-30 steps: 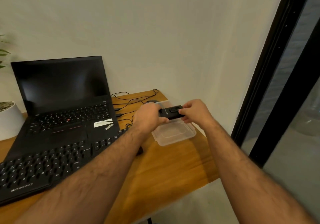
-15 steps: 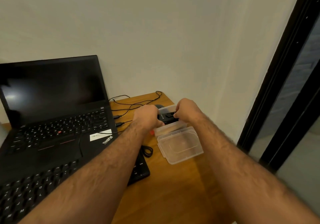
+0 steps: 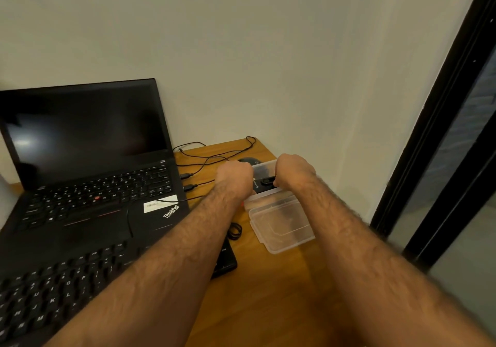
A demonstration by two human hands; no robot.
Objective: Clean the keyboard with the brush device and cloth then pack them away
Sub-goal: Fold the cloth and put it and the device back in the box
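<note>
Our left hand (image 3: pixel 236 178) and right hand (image 3: pixel 294 170) each curl round one end of the black brush device (image 3: pixel 264 184), holding it level inside the clear box (image 3: pixel 261 169). The lid (image 3: pixel 281 225) lies just in front on the desk (image 3: pixel 268 293). The keyboard (image 3: pixel 80 279) sits left, before the laptop (image 3: pixel 88 158).

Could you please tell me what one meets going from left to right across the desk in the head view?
Laptop → left hand → black brush device held over the clear container → right hand → black door frame.
</note>
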